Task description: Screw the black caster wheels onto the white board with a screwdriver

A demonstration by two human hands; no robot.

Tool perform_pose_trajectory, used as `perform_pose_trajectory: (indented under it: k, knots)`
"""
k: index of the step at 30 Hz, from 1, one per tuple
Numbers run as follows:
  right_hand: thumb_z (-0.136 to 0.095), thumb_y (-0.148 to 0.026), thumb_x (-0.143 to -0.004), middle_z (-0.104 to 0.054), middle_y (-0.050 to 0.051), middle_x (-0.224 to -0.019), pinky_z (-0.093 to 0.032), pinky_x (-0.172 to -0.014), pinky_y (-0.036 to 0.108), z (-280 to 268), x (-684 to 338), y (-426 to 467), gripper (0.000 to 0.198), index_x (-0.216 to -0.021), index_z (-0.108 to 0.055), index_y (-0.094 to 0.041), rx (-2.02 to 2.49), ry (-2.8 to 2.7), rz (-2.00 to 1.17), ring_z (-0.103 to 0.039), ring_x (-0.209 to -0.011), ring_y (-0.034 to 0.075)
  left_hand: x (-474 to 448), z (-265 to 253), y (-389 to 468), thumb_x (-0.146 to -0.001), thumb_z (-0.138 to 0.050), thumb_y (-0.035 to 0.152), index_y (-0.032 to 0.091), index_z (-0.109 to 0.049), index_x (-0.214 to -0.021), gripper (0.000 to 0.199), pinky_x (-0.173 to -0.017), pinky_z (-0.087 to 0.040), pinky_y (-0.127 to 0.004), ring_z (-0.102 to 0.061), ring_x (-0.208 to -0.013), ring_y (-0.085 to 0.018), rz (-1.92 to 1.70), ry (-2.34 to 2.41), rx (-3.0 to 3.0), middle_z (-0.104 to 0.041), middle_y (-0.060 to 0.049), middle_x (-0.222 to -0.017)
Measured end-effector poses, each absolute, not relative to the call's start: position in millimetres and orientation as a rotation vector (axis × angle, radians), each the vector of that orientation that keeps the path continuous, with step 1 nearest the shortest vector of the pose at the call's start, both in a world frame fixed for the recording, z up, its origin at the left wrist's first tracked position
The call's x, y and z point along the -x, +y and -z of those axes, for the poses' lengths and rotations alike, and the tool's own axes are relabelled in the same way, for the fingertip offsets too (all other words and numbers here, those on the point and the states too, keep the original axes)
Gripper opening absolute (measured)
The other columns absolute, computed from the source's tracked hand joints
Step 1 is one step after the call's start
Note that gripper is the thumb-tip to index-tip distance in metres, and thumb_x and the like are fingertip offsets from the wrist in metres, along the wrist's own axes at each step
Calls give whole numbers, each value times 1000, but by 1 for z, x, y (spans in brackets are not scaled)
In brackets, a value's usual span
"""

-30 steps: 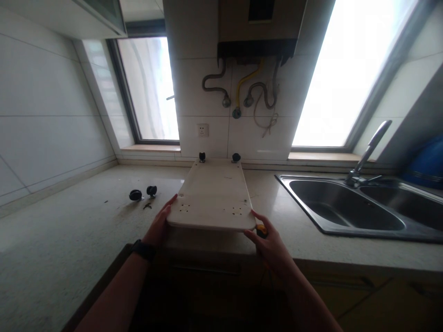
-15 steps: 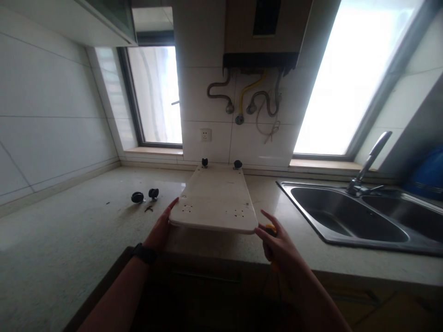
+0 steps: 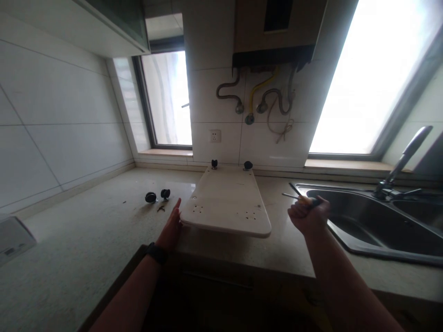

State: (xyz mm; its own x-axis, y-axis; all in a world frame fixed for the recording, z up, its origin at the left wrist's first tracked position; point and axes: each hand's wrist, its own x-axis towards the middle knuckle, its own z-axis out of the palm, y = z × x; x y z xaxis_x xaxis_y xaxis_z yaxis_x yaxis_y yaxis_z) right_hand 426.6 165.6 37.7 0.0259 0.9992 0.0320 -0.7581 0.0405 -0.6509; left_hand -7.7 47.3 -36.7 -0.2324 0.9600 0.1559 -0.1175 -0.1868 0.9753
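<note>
A white board [image 3: 228,193] with rounded corners lies on the counter, its near end over the front edge. Two black casters, one at the far left corner [image 3: 214,163] and one at the far right [image 3: 248,165], stand on it. Groups of small holes show near its front corners. My left hand [image 3: 172,227] rests against the board's left side, fingers stretched out. Off the board's right side, my right hand [image 3: 309,216] is closed around a screwdriver [image 3: 304,200] with a yellow and black handle. A thin metal shaft points left; beside it is a dark line I cannot make out.
Two loose casters, one [image 3: 150,197] beside another [image 3: 165,193], lie left of the board near several small screws [image 3: 161,209]. A steel sink [image 3: 349,244] with a tap [image 3: 398,170] is at right. A white box-like object [image 3: 15,240] lies far left.
My right hand has left the board's front right corner and moved right and up, now gripping the screwdriver in a fist. My left hand stays at the board's left side. The view has shifted left.
</note>
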Motion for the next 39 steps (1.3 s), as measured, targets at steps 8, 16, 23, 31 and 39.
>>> perform_pose_trajectory:
  k: [8,16,23,31,39]
  knots:
    - [-36,-54,-94,-33,-5,-42,-30,-38,23,23,-397,191,47,-58,-41,-24,478,-484,-1472,-30,-37,9,2,32,47,-99,-45,62,22,-42,-155,69,-116,-43,-48,-56,-135,-32,-1620,1152,-1002,-64,-13,-141]
    - [-39,-57,-93,-36,-4,-40,-30,-37,25,33,-402,194,49,-57,-43,-24,486,-481,-1480,-33,-36,9,62,25,79,-96,-49,41,13,-62,-123,41,-81,-58,-34,-72,-101,-25,-1665,1489,-879,-71,-19,-123]
    - [-41,-57,-93,-38,-5,-39,-31,-38,25,29,-402,194,49,-59,-49,-23,441,-449,-1437,-34,-33,9,137,3,123,-86,-57,30,12,-63,-116,36,-74,-55,-35,-69,-93,-27,-1441,2097,-1146,-72,-15,-105]
    - [-35,-51,-94,-37,-4,-37,-29,-35,27,28,-402,200,50,-55,-50,-23,421,-423,-1419,-33,-31,10,172,4,155,-87,-60,40,19,-61,-134,52,-105,-45,-44,-60,-126,-34,-829,2528,-1598,-68,-16,-128]
    - [-38,-52,-93,-38,-4,-37,-28,-34,26,29,-400,205,48,-56,-49,-23,440,-421,-1418,-34,-31,10,175,6,170,-87,-57,60,24,-65,-133,58,-90,-51,-44,-68,-112,-39,-411,2651,-1727,-73,-16,-123]
